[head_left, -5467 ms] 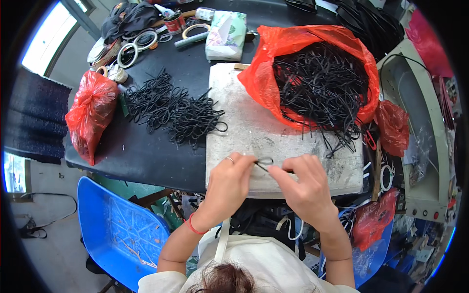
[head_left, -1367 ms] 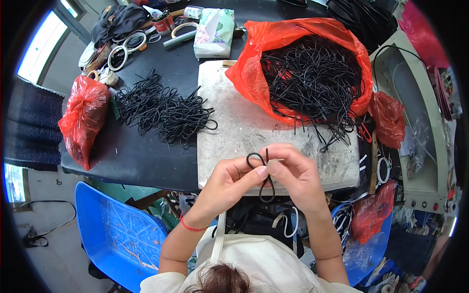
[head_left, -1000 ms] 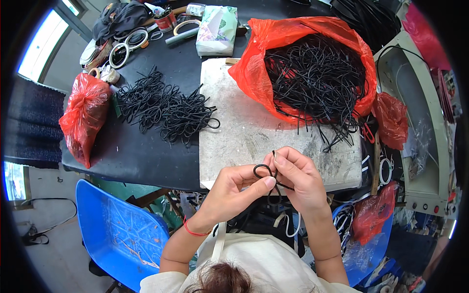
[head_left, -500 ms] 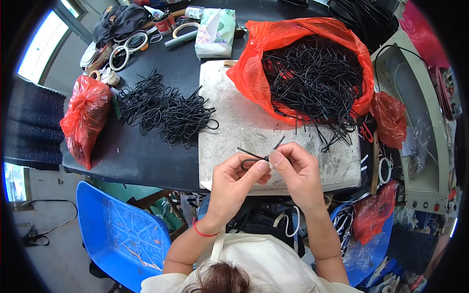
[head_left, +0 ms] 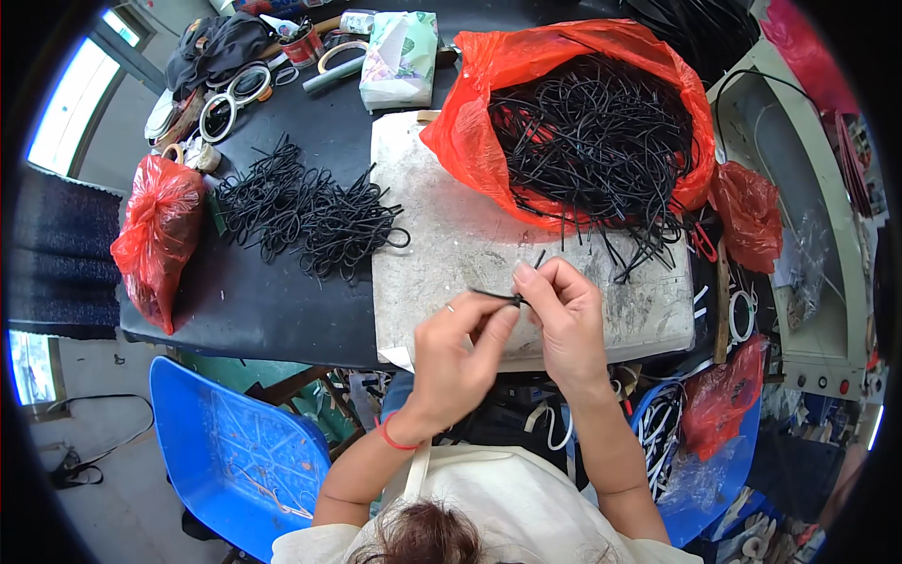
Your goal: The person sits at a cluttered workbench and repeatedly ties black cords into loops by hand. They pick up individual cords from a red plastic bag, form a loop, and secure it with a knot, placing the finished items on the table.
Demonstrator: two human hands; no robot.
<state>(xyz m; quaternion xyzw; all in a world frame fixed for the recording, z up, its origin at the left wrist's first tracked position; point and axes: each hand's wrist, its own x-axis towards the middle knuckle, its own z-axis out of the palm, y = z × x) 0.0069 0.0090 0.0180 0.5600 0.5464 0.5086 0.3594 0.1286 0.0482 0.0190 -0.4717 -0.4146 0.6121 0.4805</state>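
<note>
Between my two hands is a thin black cord, held over the front of the pale board. My left hand pinches it with thumb and fingers; most of the cord's loop is hidden behind them. Thumb and forefinger of my right hand close on the same cord, with a short end sticking up past the thumb. Beyond my hands, a red plastic bag lies open, full of loose black cords. Left of the board rests a pile of looped black cords.
A tied red bag stands at the table's left edge. Tape rolls, a tissue pack and a red can sit at the back. Blue chairs flank me below. A grey machine casing is at the right.
The cord's loop, visible earlier beside my left fingers, is now mostly hidden. My left hand has turned over it, and my right hand has shifted slightly left and up.
</note>
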